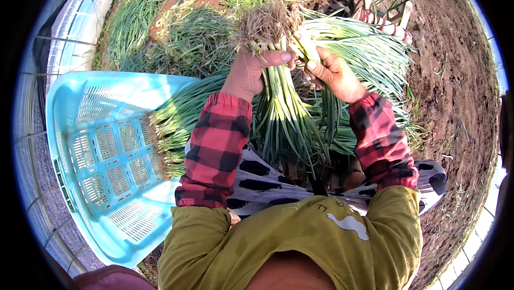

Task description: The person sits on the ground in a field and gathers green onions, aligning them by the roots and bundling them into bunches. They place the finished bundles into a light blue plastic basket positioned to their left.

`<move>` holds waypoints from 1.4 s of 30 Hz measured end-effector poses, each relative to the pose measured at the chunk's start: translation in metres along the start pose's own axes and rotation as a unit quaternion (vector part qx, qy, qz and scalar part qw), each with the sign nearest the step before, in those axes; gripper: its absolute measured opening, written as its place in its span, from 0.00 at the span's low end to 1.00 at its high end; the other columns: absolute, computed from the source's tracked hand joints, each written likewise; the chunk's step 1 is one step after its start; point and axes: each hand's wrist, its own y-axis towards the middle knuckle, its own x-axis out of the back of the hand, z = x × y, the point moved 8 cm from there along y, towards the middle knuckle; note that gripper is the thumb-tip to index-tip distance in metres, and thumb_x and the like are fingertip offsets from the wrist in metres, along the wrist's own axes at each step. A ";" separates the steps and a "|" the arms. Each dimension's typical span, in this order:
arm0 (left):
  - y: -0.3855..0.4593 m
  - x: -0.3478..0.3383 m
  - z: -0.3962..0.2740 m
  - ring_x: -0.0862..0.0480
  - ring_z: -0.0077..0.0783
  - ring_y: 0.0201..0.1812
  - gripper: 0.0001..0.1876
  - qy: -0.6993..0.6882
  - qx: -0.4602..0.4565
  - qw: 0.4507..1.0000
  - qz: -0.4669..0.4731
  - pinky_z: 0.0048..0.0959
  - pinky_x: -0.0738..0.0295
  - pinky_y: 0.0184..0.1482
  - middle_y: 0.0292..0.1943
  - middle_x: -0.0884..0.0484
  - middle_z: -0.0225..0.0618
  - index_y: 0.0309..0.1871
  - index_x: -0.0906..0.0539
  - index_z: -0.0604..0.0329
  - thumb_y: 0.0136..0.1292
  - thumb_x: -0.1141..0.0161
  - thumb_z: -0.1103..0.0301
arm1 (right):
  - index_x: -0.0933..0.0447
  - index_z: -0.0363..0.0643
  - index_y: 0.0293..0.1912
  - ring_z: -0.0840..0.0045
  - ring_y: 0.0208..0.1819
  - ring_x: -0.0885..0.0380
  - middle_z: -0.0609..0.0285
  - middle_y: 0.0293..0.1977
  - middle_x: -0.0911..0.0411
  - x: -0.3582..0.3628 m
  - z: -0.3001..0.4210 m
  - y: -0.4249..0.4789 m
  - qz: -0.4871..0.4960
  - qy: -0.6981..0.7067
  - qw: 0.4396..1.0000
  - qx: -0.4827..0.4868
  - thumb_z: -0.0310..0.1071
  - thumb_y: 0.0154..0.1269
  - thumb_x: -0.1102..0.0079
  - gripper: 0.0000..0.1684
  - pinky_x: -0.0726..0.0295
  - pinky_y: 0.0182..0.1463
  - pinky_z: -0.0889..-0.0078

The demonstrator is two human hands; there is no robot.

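Note:
My left hand (247, 71) is wrapped around a thick bunch of green onions (281, 101). Its pale stalks hang down towards my lap, and the leaf ends spread out dark green. Dry brown roots (263, 21) bush out above the thumb. Close beside it, my right hand (337, 75) pinches a few white-green onion stalks (306, 47) between thumb and fingers, their root ends leaning against the bunch. The fingertips of both hands nearly meet; some of the left fingers are hidden behind the stalks.
On the left a light-blue slotted plastic crate (124, 77) lies open towards me, with onion bunches (172, 129) at its right side. More loose onions (361, 47) lie right of my hands, near wood wrapped in red-and-white material (387, 27). Bare soil (449, 73) stretches along the right.

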 end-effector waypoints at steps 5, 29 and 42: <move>-0.002 0.003 -0.007 0.17 0.33 0.34 0.21 -0.112 -0.056 0.992 0.013 0.31 0.20 0.39 0.34 0.17 0.40 0.46 0.22 0.65 0.48 0.30 0.70 | 0.54 0.45 0.71 0.89 0.26 0.37 0.66 0.42 0.29 0.000 0.048 -0.022 -0.063 0.121 0.986 0.094 0.32 0.72 0.53 0.34 0.36 0.25 0.87; -0.014 -0.010 -0.007 0.19 0.25 0.36 0.16 -0.033 -0.098 0.994 -0.040 0.25 0.23 0.38 0.37 0.18 0.33 0.43 0.20 0.64 0.48 0.34 0.75 | 0.50 0.33 0.67 0.63 0.56 0.29 0.47 0.51 0.28 -0.032 0.063 -0.002 -0.140 -0.414 0.881 0.181 0.50 0.56 0.35 0.50 0.31 0.57 0.64; -0.017 -0.011 -0.001 0.20 0.24 0.41 0.20 -0.008 -0.086 0.996 0.004 0.27 0.26 0.46 0.41 0.18 0.28 0.47 0.19 0.58 0.46 0.32 0.70 | 0.51 0.37 0.69 0.76 0.63 0.39 0.59 0.62 0.39 -0.028 0.050 0.016 -0.082 0.124 0.949 0.278 0.42 0.58 0.33 0.49 0.40 0.65 0.72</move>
